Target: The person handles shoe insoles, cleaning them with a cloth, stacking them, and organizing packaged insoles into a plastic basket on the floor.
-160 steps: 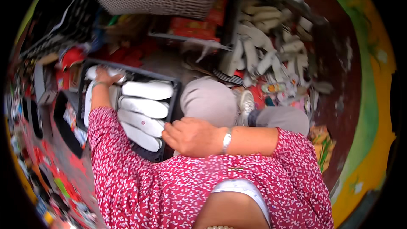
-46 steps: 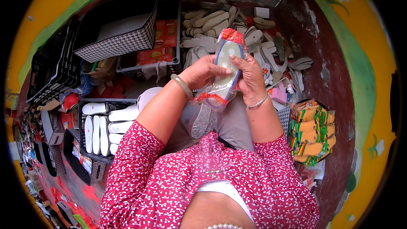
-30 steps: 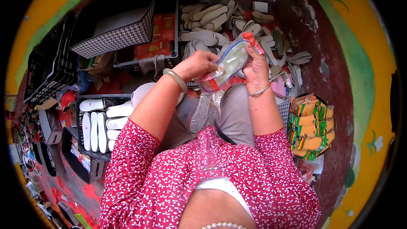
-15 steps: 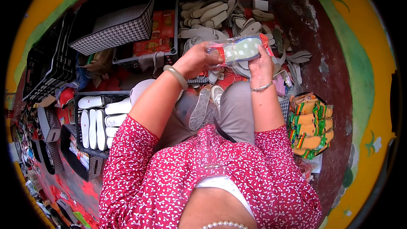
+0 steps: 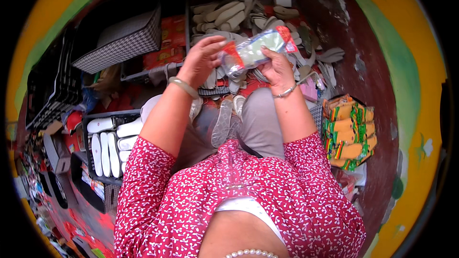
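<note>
A clear plastic package with red ends holds what look like pale green insoles with white dots and dark blue edging. My right hand grips its right part, the thumb lying across the top. Beside the package's left red end is my left hand, its fingers spread and holding nothing; whether a fingertip brushes the plastic I cannot tell. Both hands are above my knees, in front of a heap of loose pale insoles.
To the left, a dark crate holds white insoles. A houndstooth basket rests at the far left near red packets. Bundled yellow insoles lie to the right, by the dark red wall.
My left hand has let go of the package's left end and its fingers have spread. The package, still in my right hand, has shifted left and tilted, its right end higher.
</note>
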A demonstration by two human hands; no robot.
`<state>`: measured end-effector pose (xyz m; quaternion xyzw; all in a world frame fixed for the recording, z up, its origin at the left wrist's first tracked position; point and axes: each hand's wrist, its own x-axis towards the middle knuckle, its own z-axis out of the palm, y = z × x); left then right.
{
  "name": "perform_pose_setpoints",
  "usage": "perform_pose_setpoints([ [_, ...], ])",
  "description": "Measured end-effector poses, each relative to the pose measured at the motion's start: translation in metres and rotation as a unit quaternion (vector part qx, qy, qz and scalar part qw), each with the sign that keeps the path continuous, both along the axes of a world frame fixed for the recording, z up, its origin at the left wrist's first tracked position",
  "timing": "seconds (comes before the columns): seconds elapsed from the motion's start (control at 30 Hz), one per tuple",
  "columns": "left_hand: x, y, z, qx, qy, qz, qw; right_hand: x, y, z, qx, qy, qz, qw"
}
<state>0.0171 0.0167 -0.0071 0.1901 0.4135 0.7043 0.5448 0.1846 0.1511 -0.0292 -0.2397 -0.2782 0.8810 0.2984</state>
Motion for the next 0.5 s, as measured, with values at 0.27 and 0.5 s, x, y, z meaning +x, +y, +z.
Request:
perform_pose_setpoints([
  [0.27,0.013,-0.012,0.01,0.057,0.126,-0.246,0.959,-0.007,-0.018,0.011,0.085,0.009,0.014,0.996],
  [0.5,0.021,0.003,0.003,-0.063,0.117,-0.192,0.972,0.0,-0.013,0.009,0.144,0.022,0.081,0.986],
])
